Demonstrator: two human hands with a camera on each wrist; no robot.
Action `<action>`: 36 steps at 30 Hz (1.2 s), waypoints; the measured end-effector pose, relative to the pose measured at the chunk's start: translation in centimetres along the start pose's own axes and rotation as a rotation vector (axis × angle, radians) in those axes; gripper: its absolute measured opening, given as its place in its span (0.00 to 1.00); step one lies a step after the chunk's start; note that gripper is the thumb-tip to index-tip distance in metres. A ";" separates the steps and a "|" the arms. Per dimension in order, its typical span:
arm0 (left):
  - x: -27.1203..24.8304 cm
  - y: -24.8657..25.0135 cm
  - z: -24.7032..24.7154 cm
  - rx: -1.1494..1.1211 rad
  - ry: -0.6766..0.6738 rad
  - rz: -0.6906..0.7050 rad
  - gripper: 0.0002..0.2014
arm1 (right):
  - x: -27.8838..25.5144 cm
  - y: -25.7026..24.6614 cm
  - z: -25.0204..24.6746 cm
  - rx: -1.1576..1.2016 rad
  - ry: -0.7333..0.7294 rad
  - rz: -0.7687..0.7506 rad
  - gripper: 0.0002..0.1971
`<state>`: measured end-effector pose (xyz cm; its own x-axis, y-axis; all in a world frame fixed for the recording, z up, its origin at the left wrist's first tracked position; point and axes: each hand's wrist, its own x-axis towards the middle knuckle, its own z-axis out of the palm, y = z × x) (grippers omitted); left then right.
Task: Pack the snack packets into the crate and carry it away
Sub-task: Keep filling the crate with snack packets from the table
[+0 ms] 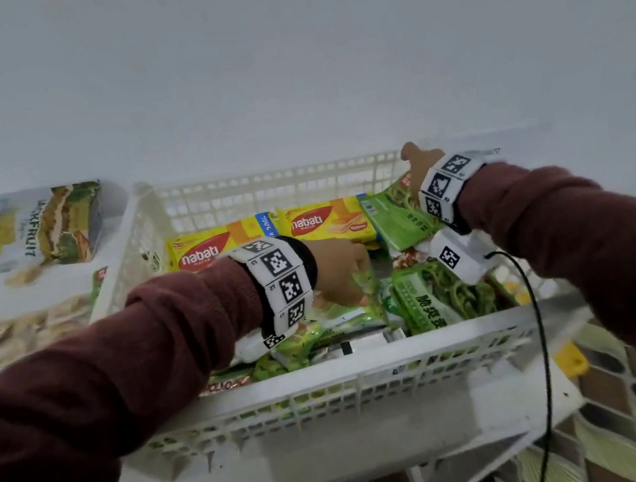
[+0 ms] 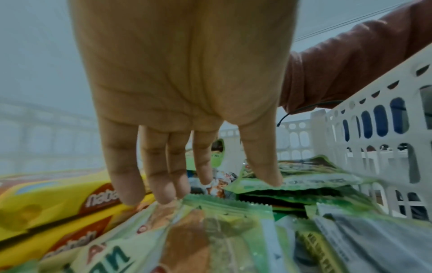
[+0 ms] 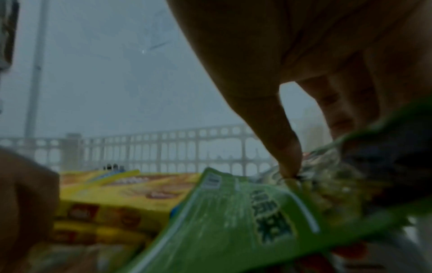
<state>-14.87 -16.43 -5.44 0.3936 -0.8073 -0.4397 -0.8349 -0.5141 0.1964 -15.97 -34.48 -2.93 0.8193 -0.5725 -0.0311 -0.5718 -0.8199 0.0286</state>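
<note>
A white slatted crate on a white table holds many snack packets: two yellow nabati wafer packs at the back and green packets in front. My left hand reaches down into the crate's middle. In the left wrist view its straight fingers touch the top edge of a light green packet. My right hand is at the crate's far right corner. There the thumb and fingers pinch the edge of a green packet, which lies tilted over the yellow packs.
A jackfruit chips bag and another pale snack bag lie on the table left of the crate. A black cable hangs from my right wrist over the crate's near right corner. Patterned floor shows past the table's right edge.
</note>
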 end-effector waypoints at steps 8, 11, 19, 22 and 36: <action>2.2 3.1 0.7 0.155 0.063 0.076 0.32 | -1.5 -1.9 -0.8 -0.292 -0.177 -0.165 0.15; 3.1 4.3 1.1 0.143 0.088 0.054 0.30 | -0.7 -2.0 0.4 -0.384 -0.340 -0.194 0.22; 4.0 4.6 0.4 0.015 0.109 -0.014 0.30 | 1.8 -0.6 2.0 -0.404 -0.273 -0.241 0.26; 4.0 3.7 -0.5 -0.116 0.154 0.005 0.26 | 0.1 -0.3 0.4 -0.399 -0.285 -0.331 0.17; 4.1 2.3 -0.4 -0.529 -0.027 -0.033 0.19 | -3.3 0.8 -1.5 -0.312 -0.672 -0.617 0.13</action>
<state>-15.03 -21.05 -6.40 0.4001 -0.7842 -0.4743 -0.5117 -0.6205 0.5943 -19.11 -33.23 -1.27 0.7214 -0.0042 -0.6925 0.0682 -0.9947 0.0771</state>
